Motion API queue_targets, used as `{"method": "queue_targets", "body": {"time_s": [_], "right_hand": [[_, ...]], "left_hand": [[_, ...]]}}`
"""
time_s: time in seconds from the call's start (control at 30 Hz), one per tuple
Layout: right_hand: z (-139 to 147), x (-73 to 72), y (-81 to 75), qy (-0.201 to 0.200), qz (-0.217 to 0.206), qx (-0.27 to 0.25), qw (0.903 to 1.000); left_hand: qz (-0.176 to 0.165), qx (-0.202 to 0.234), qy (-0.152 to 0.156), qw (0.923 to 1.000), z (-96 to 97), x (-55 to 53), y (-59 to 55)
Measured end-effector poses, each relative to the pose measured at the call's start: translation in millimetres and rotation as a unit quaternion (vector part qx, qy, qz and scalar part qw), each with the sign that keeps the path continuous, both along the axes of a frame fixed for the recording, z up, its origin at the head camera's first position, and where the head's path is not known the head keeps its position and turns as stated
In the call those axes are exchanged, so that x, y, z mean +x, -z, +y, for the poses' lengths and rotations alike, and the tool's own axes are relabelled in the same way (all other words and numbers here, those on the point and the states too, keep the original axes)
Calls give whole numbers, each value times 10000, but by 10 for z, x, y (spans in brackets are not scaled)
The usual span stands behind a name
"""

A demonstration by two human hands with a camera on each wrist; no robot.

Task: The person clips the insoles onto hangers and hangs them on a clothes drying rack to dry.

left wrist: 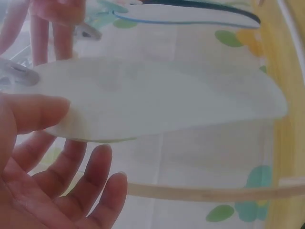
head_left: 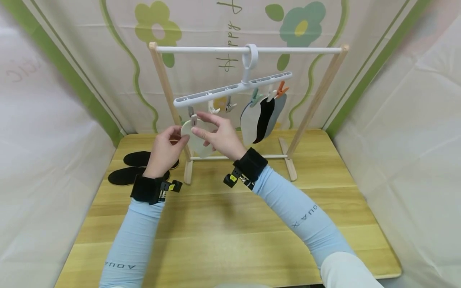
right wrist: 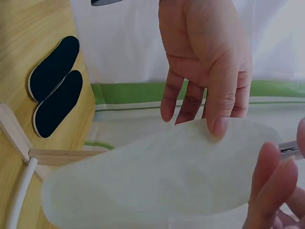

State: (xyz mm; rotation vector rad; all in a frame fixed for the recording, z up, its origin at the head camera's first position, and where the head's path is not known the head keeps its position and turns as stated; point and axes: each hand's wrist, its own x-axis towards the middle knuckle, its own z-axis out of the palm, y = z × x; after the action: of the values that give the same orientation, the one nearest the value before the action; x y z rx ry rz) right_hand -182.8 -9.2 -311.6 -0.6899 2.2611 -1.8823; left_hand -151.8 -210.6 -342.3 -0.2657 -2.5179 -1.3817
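A pale off-white insole (head_left: pixel 197 144) hangs at the left end of a white clip hanger (head_left: pixel 212 94), its top edge by a grey clip (head_left: pixel 194 120). My left hand (head_left: pixel 164 153) pinches the insole's edge between thumb and fingers; in the left wrist view, the thumb lies on the pale insole (left wrist: pixel 167 95). My right hand (head_left: pixel 225 138) holds the grey clip between thumb and index finger, beside the insole's top. How far the clip's jaws stand apart cannot be told. In the right wrist view the right fingers (right wrist: pixel 268 162) partly cover the clip.
The hanger hooks over a white rail (head_left: pixel 295 50) on a wooden-legged rack. A white, a black (head_left: pixel 264 120) and a grey insole hang from clips at its right. Bare clips (head_left: pixel 212 108) hang mid-hanger. Two black insoles (head_left: pixel 137 159) lie on the wooden table (head_left: pixel 230 236), at left.
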Motion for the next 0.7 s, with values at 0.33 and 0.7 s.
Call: {"method": "queue_targets", "body": {"time_s": [0.33,0.7], "right_hand": [[78,96,22,-35,1,261,9997],[299,205,20,-316,25,528,9981]], "left_hand": [[-41,-21,96,9999,-5,50,-14],[28,-42,42,10000,-5,38,-48]]}}
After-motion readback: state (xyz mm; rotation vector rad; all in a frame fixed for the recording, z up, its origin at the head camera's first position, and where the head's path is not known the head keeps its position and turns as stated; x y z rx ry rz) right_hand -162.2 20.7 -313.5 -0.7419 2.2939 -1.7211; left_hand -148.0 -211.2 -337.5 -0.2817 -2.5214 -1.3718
